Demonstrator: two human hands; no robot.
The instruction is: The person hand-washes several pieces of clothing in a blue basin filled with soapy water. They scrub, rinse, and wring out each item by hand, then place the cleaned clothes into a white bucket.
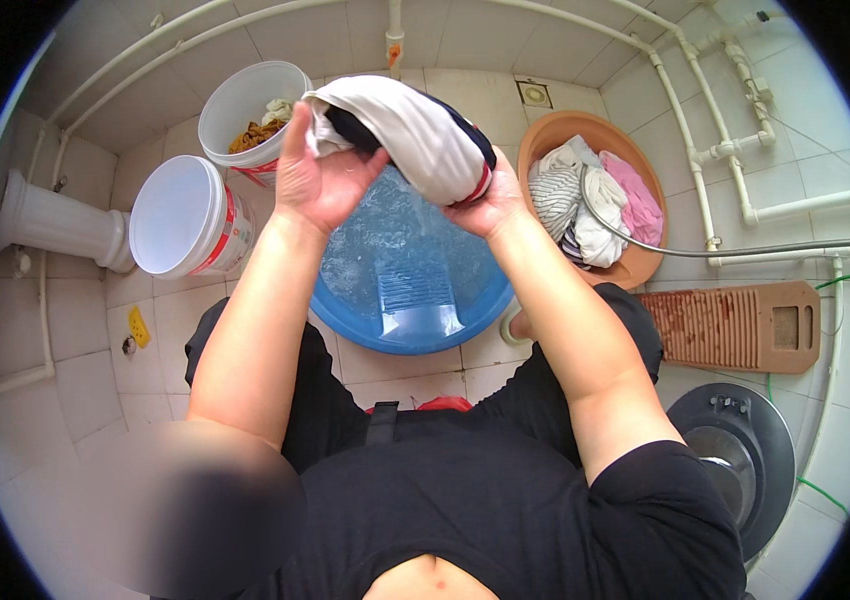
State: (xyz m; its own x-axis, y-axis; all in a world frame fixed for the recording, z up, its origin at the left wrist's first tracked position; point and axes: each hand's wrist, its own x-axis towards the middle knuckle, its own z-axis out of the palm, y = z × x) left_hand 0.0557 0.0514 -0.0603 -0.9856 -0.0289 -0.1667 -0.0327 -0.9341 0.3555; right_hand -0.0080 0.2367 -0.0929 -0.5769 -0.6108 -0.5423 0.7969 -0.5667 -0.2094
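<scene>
A white garment [410, 130] with black parts and red trim is held up in a bunched arch over a round blue basin [337, 318]. My left hand [323, 185] is under its left end, palm up and thumb stretched out, with cloth lying across the partly hidden fingers. At the right end, my right hand [490, 200] is closed on the cloth near the red edge. Below, the basin holds bubbly water, and a ribbed blue washboard [415, 290] slopes down into it at the near side.
Two white buckets [173, 215] stand left, the farther one with mustard and pale cloth. An orange tub [635, 268] holds clothes at right, crossed by a grey hose [735, 250]. Nearby lie a brown washboard [725, 328] and a dark round appliance [770, 430]. White pipes [680, 120] line the walls.
</scene>
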